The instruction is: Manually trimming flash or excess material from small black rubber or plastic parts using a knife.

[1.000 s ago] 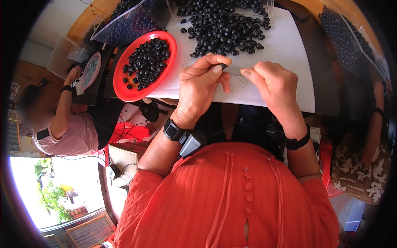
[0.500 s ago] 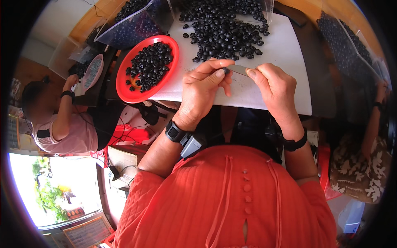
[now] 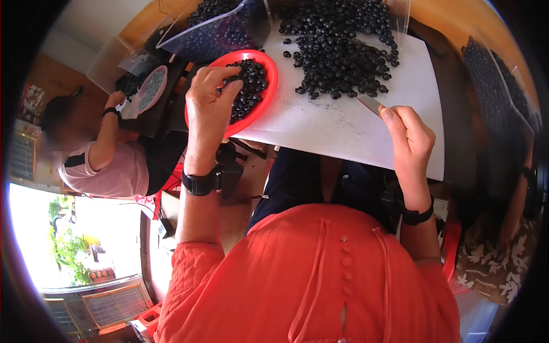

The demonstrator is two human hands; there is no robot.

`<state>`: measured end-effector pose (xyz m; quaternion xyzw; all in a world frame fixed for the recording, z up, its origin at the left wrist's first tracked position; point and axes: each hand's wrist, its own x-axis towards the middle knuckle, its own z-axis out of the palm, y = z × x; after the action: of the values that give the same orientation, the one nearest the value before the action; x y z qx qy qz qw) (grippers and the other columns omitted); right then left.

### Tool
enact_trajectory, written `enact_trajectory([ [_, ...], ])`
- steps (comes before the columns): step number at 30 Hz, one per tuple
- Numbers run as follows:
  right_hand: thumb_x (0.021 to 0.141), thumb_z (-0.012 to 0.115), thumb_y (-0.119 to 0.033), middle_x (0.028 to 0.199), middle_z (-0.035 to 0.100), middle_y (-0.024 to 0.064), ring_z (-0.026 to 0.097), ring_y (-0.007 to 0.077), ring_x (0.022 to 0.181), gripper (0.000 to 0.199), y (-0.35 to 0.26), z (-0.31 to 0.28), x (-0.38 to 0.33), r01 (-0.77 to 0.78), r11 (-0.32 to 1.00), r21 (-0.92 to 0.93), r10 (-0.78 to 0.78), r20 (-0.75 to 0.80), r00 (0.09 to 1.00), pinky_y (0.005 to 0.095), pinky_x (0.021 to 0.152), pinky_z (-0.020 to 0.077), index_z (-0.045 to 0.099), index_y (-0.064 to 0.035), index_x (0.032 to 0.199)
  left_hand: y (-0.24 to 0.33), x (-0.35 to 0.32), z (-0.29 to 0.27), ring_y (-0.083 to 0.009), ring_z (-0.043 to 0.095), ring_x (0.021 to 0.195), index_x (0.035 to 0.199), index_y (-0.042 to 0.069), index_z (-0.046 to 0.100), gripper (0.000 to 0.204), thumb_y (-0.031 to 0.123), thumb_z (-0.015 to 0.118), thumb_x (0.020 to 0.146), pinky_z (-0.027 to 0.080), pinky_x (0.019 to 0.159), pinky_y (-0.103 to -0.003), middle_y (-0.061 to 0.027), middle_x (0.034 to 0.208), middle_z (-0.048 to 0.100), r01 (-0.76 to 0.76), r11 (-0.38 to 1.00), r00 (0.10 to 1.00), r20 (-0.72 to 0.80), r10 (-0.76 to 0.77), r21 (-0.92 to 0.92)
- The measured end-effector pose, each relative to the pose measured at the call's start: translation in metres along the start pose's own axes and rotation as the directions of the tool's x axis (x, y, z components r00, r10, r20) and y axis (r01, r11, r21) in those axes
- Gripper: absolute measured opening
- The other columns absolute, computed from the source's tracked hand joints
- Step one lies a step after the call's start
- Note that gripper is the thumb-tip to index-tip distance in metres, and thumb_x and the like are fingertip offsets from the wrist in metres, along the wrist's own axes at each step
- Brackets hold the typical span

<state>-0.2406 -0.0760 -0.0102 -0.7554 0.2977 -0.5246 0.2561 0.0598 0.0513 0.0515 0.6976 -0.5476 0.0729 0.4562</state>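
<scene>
My left hand (image 3: 209, 106) is over the red plastic bowl (image 3: 271, 91), with thumb and fingers apart and nothing visible between them. Small round black parts (image 3: 250, 86) fill much of that bowl, and the hand covers its left side. In my right hand (image 3: 409, 137) a short flat metal blade (image 3: 369, 103) is pinched between thumb and fingers; its handle end is hidden in the grip. The blade's tip points up and left, close to the near edge of a large heap of the same black parts (image 3: 337, 66) on the white board (image 3: 326, 128).
Clear plastic bins (image 3: 214, 34) of black parts stand behind the bowl, and another (image 3: 497, 86) is at the far right. Dark specks (image 3: 340, 117) dot the board. At left a co-worker's hand (image 3: 116, 98) is beside a pink bowl (image 3: 152, 88); another person's sleeve (image 3: 492, 257) shows at right.
My left hand has gone from near the blade, where it held a small dark part, to over the red bowl, and its fingers have parted. My right hand has shifted slightly right, keeping the blade.
</scene>
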Motion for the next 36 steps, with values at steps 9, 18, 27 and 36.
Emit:
enact_trajectory([
  [9,0.098,0.074,-0.012,0.071,0.062,0.007,0.052,0.015,0.059,0.021,0.003,0.0,0.0,0.022,0.999,0.033,-0.022,-0.004,1.0,0.03,0.055,0.0432,0.067,0.0019,0.084,0.02,-0.018,0.082,-0.0232,0.064,0.083,0.094,0.0,0.074,0.013,0.0,0.078,0.082,0.053,0.073,-0.033,-0.0095,0.088,0.063,-0.212,0.976,0.959,0.182,0.216,-0.041],
  [18,0.095,0.076,-0.009,0.071,0.063,0.0087,0.056,0.0192,0.06,0.017,0.002,-0.001,0.001,0.067,0.998,-0.016,-0.067,0.023,0.998,0.032,0.056,0.045,0.067,0.0011,0.084,0.02,-0.013,0.109,-0.034,0.065,0.089,0.096,0.002,0.072,0.018,0.008,0.077,0.08,0.055,0.076,-0.045,-0.0124,0.091,0.064,-0.3,0.926,0.939,0.244,0.244,0.23],
  [27,0.093,0.076,-0.007,0.072,0.064,0.0087,0.058,0.0213,0.06,0.016,0.004,0.0,0.003,0.105,0.994,0.031,-0.106,0.017,0.994,0.0334,0.055,0.0449,0.066,0.0009,0.084,0.024,-0.027,0.09,-0.0326,0.062,0.09,0.095,0.003,0.07,0.021,-0.007,0.07,0.076,0.054,0.074,-0.044,-0.0105,0.091,0.061,-0.365,0.93,0.878,0.313,0.361,-0.048],
  [36,0.092,0.078,-0.008,0.07,0.062,0.008,0.057,0.0217,0.059,0.02,0.008,-0.001,0.001,0.124,0.99,0.059,-0.124,-0.008,0.992,0.0345,0.054,0.0443,0.065,-0.0005,0.081,0.03,-0.037,0.084,-0.0158,0.064,0.081,0.097,-0.001,0.072,0.012,0.0,0.074,0.086,0.052,0.069,-0.031,-0.0073,0.092,0.067,0.007,0.989,0.971,0.239,0.028,-0.146],
])
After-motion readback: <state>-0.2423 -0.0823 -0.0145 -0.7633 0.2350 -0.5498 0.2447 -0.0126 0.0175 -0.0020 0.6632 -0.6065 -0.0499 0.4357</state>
